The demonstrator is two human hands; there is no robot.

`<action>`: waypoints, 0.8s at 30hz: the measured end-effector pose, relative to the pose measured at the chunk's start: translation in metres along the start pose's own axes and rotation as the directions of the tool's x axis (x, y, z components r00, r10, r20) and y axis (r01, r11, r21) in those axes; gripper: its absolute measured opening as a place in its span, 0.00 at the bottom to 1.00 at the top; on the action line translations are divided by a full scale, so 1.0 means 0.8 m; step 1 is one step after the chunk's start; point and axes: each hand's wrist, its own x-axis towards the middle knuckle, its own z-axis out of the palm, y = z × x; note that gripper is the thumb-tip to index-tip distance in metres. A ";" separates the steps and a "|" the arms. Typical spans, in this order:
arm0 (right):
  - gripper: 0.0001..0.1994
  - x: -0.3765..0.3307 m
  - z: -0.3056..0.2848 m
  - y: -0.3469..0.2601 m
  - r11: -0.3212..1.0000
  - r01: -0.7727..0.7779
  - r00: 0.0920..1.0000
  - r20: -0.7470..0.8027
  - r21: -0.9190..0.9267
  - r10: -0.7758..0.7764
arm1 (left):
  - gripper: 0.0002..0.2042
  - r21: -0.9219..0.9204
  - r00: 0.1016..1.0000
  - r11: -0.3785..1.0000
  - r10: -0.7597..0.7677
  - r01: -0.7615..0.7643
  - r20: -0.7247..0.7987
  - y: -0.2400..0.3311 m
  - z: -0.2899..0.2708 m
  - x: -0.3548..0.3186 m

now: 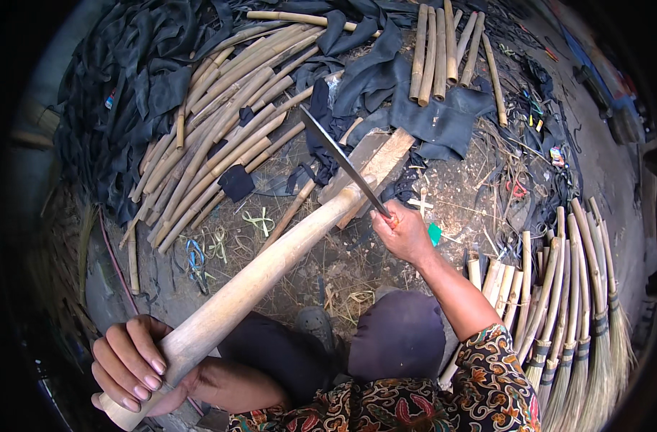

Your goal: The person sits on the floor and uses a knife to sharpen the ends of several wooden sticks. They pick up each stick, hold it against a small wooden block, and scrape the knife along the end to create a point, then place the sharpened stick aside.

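Left hand (134, 356) wraps the near end of a pale bamboo pole (253, 279); the right hand (404, 234) holds a knife (343, 160) across the pole's far end, which lies at a wooden block (392, 155). The pole is 1 long piece, mostly smooth-looking; whether the blade has bitten in, I can't tell. Left of the pole lie many stalks (224, 133), seemingly untrimmed; right of it, brooms (600, 353) look already bound.
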 end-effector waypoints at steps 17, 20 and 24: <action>0.14 -0.003 -0.004 -0.012 0.990 -0.069 0.997 0.019 -0.122 0.072 | 0.24 -0.114 0.994 0.993 -0.024 0.036 0.107 -0.003 -0.012 0.005; 0.14 -0.004 -0.002 -0.003 0.997 0.006 0.998 0.060 -0.074 -0.002 | 0.23 -0.119 0.994 0.991 -0.042 0.054 0.102 -0.004 -0.011 0.004; 0.15 0.011 -0.009 0.027 0.966 -0.091 0.990 0.085 -0.241 0.114 | 0.23 -0.159 0.988 0.986 -0.033 0.058 0.153 -0.006 -0.013 0.004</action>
